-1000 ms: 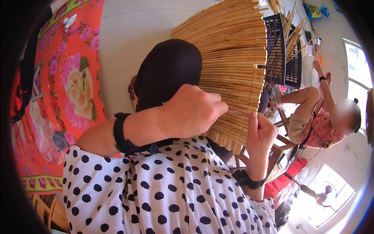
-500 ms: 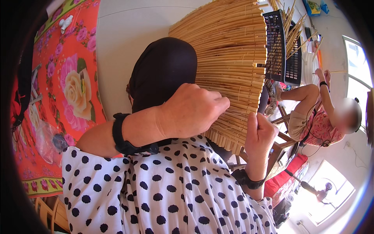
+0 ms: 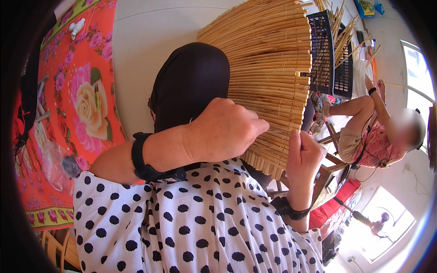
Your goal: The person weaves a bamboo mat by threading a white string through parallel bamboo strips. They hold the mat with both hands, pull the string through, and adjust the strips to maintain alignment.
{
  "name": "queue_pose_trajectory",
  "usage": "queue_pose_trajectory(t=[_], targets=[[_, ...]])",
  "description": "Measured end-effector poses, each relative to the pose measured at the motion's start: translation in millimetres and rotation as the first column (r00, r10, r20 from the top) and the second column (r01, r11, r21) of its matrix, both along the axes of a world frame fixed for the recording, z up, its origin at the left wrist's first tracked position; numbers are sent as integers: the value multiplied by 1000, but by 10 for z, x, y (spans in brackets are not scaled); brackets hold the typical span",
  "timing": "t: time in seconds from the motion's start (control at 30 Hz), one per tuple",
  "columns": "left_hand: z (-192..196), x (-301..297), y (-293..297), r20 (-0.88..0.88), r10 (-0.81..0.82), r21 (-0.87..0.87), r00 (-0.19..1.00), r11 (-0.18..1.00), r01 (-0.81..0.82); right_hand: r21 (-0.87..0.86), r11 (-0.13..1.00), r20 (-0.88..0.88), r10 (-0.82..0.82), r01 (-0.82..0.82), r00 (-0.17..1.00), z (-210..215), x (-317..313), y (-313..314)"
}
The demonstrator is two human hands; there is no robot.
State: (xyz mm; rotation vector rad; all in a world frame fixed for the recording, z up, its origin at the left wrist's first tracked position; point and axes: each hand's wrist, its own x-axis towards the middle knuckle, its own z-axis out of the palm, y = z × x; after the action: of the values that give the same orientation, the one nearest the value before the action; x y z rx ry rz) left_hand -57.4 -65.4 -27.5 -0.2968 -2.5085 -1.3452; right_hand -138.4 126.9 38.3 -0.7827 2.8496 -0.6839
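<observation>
Left hand [image 3: 230,126]: underside hidden, grip uncertain; stick mat [image 3: 268,50] cut by top edge.

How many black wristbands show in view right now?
3: the left wristband on the wearer's left forearm, the right wristband on the right forearm, and a third wristband on the co-worker's arm. Others may be hidden; the co-worker's other wrist isn't clear.
</observation>
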Motion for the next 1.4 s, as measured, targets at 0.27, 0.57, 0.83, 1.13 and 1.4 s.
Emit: queue_pose_trajectory(t=[0.27, 0.57, 0.83, 1.13, 1.4], targets=[[9, -26, 5, 15, 0, -21, 1000, 1000, 1, 0, 1000, 2, -4, 4, 1000, -1, 3, -11], [35, -22, -3, -5, 18, -31, 1000, 999, -18, -10, 1000, 9, -4, 4, 1000, -10, 3, -8], [95, -18, 11, 14, 40, -112, 999, 993, -38, -3, 1000, 0, 12, -12, 1000, 9, 4, -13], [167, 17, 29, 54, 68, -240, 996, 969, -53, -16, 1000, 12, 7, -7, 1000, 8, 6, -21], [172, 4, 29, 38, 99, -215, 994, 973, -88, -37, 999, 19, -1, 2, 1000, 21, 12, -49]])
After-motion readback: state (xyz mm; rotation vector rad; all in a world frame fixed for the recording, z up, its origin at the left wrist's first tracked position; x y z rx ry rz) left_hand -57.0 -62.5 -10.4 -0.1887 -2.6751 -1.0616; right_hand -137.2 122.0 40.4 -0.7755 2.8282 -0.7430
